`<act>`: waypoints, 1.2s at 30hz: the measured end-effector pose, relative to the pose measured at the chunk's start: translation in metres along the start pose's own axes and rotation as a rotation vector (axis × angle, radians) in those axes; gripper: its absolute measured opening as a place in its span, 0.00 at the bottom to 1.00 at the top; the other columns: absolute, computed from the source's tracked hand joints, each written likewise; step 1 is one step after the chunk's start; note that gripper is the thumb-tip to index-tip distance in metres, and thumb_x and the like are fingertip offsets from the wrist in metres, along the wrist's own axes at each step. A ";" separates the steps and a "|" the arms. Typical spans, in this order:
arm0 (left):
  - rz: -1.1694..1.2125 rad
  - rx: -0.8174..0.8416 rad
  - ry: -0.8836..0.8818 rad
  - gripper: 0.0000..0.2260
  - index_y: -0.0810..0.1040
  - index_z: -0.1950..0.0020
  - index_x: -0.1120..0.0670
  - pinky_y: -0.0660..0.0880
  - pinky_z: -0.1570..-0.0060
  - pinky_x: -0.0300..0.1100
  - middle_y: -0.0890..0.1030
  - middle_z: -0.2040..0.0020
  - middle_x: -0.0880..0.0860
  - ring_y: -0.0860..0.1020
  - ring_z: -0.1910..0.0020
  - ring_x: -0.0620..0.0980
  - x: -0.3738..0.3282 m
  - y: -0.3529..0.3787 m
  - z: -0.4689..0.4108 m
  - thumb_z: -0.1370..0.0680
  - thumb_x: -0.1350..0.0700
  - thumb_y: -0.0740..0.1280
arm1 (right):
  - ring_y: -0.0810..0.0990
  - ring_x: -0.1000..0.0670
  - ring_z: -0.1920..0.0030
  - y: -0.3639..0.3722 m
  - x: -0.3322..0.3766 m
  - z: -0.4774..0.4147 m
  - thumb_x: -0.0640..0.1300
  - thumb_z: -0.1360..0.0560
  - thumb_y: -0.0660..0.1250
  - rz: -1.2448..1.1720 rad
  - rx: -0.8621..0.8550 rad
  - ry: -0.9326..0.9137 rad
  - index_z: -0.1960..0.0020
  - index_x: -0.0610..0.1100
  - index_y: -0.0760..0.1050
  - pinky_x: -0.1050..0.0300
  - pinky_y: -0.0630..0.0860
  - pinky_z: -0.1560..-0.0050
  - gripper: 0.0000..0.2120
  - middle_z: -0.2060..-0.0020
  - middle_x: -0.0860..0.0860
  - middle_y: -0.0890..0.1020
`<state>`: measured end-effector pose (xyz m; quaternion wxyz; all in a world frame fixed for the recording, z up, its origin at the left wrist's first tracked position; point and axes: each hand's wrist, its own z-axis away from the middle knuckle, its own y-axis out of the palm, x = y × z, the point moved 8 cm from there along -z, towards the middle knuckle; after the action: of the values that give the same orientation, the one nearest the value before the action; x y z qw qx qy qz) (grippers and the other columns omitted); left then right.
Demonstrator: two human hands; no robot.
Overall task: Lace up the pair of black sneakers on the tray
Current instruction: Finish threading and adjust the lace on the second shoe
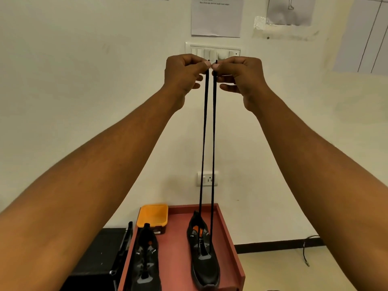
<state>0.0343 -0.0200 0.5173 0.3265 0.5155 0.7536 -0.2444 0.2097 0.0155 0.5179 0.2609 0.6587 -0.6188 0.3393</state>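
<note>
While the lace is pinched by its ends in the left hand and right hand, only the lowest eyelets of one sneaker seem threaded; the other sneaker is left.

- Both bare arms are stretching up and away, converging.
- Left hand is pinching the left lace strand between thumb and forefinger.
- Right hand is pinching the right lace strand, just beside it.

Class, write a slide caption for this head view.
The left hand and right hand pinch the lace ends, holding it straight up from one sneaker on the tray.
</note>
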 end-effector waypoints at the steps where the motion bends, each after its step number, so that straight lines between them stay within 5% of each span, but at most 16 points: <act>1: 0.010 0.002 -0.008 0.06 0.85 0.47 0.58 0.79 0.61 0.36 0.86 0.54 0.53 0.83 0.58 0.48 0.002 0.000 0.002 0.21 0.56 0.74 | 0.87 0.40 0.49 0.000 -0.003 0.001 0.41 0.26 0.77 -0.004 0.001 0.007 0.49 0.39 0.86 0.49 0.85 0.47 0.08 0.53 0.43 0.88; 10: 0.112 0.043 -0.130 0.05 0.84 0.48 0.61 0.82 0.59 0.43 0.86 0.55 0.58 0.86 0.60 0.55 0.037 -0.001 0.038 0.21 0.59 0.72 | 0.89 0.45 0.53 0.006 -0.043 0.034 0.42 0.25 0.77 -0.033 0.032 0.082 0.50 0.41 0.86 0.54 0.84 0.51 0.06 0.55 0.46 0.89; 19: 0.026 0.184 -0.425 0.07 0.84 0.48 0.63 0.82 0.62 0.47 0.85 0.60 0.59 0.83 0.65 0.55 0.197 0.005 0.163 0.21 0.60 0.73 | 0.87 0.50 0.58 0.007 -0.215 0.143 0.42 0.23 0.75 -0.002 0.074 0.395 0.50 0.39 0.84 0.55 0.83 0.56 0.07 0.57 0.44 0.88; 32: -0.145 0.139 -0.956 0.03 0.84 0.52 0.59 0.78 0.65 0.35 0.87 0.60 0.55 0.85 0.60 0.49 0.448 -0.014 0.381 0.20 0.61 0.71 | 0.87 0.49 0.57 -0.011 -0.479 0.353 0.39 0.26 0.77 0.505 0.205 0.958 0.59 0.43 0.87 0.49 0.85 0.49 0.03 0.60 0.51 0.88; 36: -0.151 0.143 -0.964 0.04 0.83 0.54 0.56 0.77 0.67 0.32 0.87 0.60 0.55 0.84 0.64 0.42 0.462 -0.001 0.369 0.20 0.62 0.71 | 0.85 0.52 0.61 -0.009 -0.490 0.326 0.40 0.25 0.77 0.544 0.251 0.879 0.57 0.45 0.86 0.55 0.84 0.55 0.02 0.62 0.52 0.87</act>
<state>0.0036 0.0048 -0.0726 0.5831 0.3090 0.5334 -0.5291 0.2573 0.0804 -0.0653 0.3173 0.2964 -0.5544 0.7100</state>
